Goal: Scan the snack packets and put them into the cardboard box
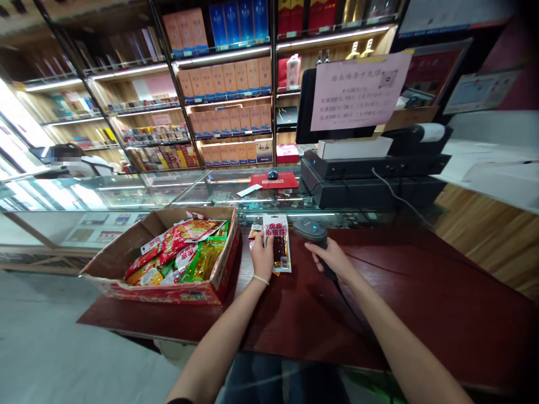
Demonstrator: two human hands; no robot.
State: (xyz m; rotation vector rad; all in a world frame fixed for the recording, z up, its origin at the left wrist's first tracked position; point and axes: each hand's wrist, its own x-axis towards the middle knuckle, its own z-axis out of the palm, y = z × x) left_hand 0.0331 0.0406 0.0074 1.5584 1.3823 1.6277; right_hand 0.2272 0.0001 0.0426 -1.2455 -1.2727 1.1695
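Observation:
My left hand is closed on the left side of a white snack packet with red lettering and a dark window, on the counter. Part of another small packet shows just behind the fingers. In my right hand is a black barcode scanner with a small blue light, its head just right of the packet. The scanner's cable runs down past my right forearm. To the left of my left hand stands an open cardboard box full of colourful snack packets.
The reddish-brown counter meets a glass display case. Behind are a cash drawer, a monitor with a pink sign, a mouse on a red mat and stocked shelves. A person is at the far left.

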